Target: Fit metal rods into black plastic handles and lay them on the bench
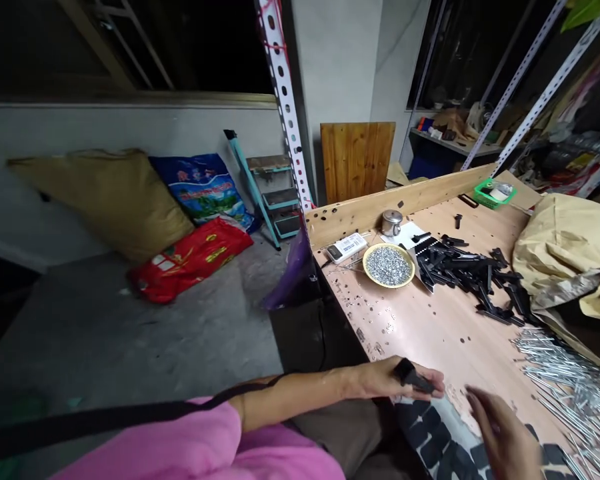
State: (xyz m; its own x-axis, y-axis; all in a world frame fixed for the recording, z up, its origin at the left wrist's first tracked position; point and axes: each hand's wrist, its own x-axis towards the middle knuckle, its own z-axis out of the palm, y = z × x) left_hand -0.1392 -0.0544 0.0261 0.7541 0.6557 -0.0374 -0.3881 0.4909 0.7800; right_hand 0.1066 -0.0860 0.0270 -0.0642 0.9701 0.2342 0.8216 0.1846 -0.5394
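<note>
My left hand (405, 381) is at the near edge of the wooden worktable, closed around a black plastic part (414, 377) with a blocky end. A short gap to the right, my right hand (507, 430) hovers over the table's near side. Motion smears its fingers, so whether they hold anything cannot be made out. Several flat black pieces (435, 437) lie on a pale surface at the bottom edge, beneath and between the hands. Thin metal rods (575, 387) are spread to the right of my right hand.
On the worktable (415, 327) are a yellow bowl of small metal pieces (389, 265), a white device (347, 248), a metal cup (391, 223), a pile of black parts (460, 267) and a green basket (495, 193). A tan sack (570, 247) stands right; a stepladder (275, 193) is left.
</note>
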